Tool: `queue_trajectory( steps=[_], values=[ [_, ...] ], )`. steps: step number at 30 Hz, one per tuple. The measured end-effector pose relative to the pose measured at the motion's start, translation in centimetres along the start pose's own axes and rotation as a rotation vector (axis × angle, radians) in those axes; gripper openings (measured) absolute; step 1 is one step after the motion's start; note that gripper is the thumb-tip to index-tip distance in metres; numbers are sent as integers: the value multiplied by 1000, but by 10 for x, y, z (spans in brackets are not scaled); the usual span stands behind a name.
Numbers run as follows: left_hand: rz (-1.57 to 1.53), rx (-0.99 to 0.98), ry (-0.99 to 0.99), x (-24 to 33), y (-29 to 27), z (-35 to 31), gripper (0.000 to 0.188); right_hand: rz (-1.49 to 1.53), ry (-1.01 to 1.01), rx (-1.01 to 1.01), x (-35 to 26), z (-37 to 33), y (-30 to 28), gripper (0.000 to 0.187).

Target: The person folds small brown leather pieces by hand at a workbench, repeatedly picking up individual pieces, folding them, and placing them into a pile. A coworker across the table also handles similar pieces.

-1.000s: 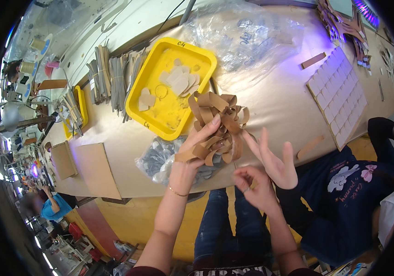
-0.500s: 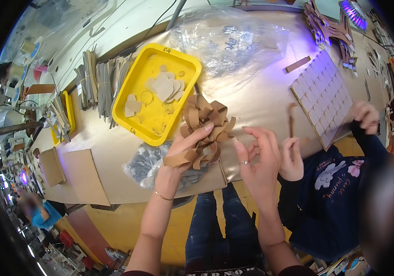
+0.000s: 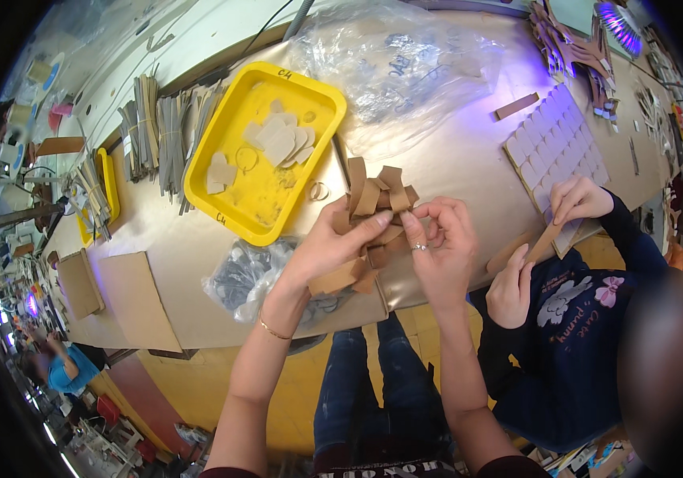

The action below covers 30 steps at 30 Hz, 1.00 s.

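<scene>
My left hand [image 3: 336,243] is closed around a bunch of brown, leather-like strips [image 3: 375,191], several of them curled and pointing different ways. My right hand [image 3: 442,243], a ring on one finger, has its thumb and fingertips pinched at the right edge of the bunch. Part of the strips is covered by my fingers. Left of the bunch, two thin tan rings [image 3: 319,191] lie on the table. Just beyond my left hand stands a yellow tray [image 3: 195,191] with pale flat cut pieces [image 3: 277,139] and a thin band inside.
A clear plastic bag [image 3: 397,72] lies at the back; another bag with grey pieces [image 3: 238,279] is near the left wrist. Bundled grey strips [image 3: 172,143] and cardboard [image 3: 140,295] lie left. On the right, a co-worker's hands [image 3: 576,199] hold a brown strip beside a board of pale pieces [image 3: 556,135].
The bunch has shifted and spread, and my right fingertips have come in against it. Tan rings now show beside it. The co-worker's hands have come together on a brown strip.
</scene>
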<state>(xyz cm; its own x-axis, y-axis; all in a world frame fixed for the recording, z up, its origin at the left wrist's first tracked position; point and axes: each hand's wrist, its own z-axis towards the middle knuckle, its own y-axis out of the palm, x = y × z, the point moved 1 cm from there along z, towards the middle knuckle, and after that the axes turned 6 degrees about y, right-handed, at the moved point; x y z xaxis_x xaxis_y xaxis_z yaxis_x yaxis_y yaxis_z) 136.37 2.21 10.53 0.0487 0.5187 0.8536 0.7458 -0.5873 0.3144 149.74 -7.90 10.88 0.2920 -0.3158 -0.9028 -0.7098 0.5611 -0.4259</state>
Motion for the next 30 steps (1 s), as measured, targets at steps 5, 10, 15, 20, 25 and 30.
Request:
queue_trajectory(
  steps=[5, 10, 15, 20, 25, 30],
  values=[
    [76, 41, -125, 11, -23, 6, 37, 885, 510, -60, 9, 3, -17, 15],
    [93, 40, -60, 16, -41, 17, 38, 1159, 372, -60, 13, 4, -35, 20],
    [139, 214, -62, 20, -50, 20, 34, 1079, 212, 285, 18, 7, -50, 20],
    [284, 157, -111, 19, -44, 15, 55, 914, 365, 71, 24, 3, -40, 18],
    [1069, 149, 172, 17, -29, 10, 83, 954, 527, 21, 27, -3, -23, 18],
    [1161, 361, 311, 29, -16, -11, 63, 980, 588, -54, 25, -4, -31, 19]
  ],
)
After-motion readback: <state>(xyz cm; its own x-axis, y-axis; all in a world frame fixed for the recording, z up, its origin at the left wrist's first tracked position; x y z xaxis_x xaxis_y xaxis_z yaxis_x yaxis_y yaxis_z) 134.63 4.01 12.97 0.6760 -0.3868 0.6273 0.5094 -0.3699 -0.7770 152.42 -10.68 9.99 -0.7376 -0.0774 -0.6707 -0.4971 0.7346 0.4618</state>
